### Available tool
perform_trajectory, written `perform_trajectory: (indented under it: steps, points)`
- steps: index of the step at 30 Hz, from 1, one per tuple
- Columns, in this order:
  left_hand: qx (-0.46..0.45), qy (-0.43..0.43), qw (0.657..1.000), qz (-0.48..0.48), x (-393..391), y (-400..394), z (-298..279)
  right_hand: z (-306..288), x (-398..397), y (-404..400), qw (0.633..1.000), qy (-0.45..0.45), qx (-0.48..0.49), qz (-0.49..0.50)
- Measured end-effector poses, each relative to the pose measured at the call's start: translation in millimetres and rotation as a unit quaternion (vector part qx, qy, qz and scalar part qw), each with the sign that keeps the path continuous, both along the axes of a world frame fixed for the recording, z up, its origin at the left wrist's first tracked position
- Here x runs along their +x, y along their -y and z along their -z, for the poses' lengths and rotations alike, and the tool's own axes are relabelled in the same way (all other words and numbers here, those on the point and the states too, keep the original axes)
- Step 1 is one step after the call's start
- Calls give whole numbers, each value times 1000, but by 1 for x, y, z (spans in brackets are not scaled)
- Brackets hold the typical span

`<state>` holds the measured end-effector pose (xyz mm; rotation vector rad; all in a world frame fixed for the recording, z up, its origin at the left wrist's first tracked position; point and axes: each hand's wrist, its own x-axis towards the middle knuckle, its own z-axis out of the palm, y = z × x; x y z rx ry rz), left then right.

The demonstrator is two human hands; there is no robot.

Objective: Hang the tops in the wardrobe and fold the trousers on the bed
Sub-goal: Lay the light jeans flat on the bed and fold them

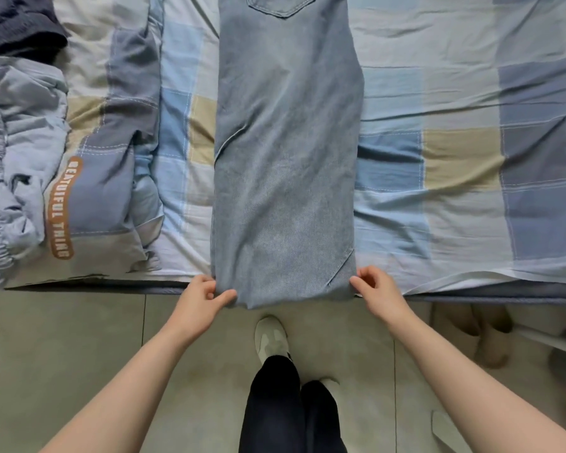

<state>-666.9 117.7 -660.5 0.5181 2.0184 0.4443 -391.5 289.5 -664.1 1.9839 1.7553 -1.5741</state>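
Your jeans lie lengthwise on the bed, running straight away from you. Your left hand and right hand each pinch a hem corner at the near edge, equally close.

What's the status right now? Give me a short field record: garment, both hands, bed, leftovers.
garment: light blue jeans laid lengthwise on the bed, legs stacked, back pocket at far end
left hand: pinches the near hem's left corner
right hand: pinches the near hem's right corner
bed: checked sheet, hem overhangs its near edge
leftovers: crumpled pale garments and a dark garment at far left
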Motion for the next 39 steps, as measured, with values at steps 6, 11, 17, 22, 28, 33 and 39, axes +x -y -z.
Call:
perform_trajectory:
  steps: [6, 11, 17, 22, 28, 33, 39]
  points:
    - [32, 2, 989, -141, 10, -4, -5, -4, -16, -2, 999, -34, 25, 29]
    - [38, 120, 975, -181, 2, -11, -14, -2, -35, -32, 1000, 10, 10, 16]
    - [21, 188, 972, -142, -11, -8, -15, -9, -29, -47, 990, 21, -85, -107]
    - [20, 195, 969, -153, -4, 2, -10, -4, -16, -27, 985, -74, -145, 63]
    - [38, 150, 980, -123, 11, 20, -6, 0, 4, 1, 980, -101, -172, 2]
    - [28, 186, 968, -166, 17, 43, -12, -13, 15, -1, 965, -119, -232, -40]
    - [-41, 285, 957, -19, 16, 69, -33, -35, 45, 25, 944, -78, -310, -81]
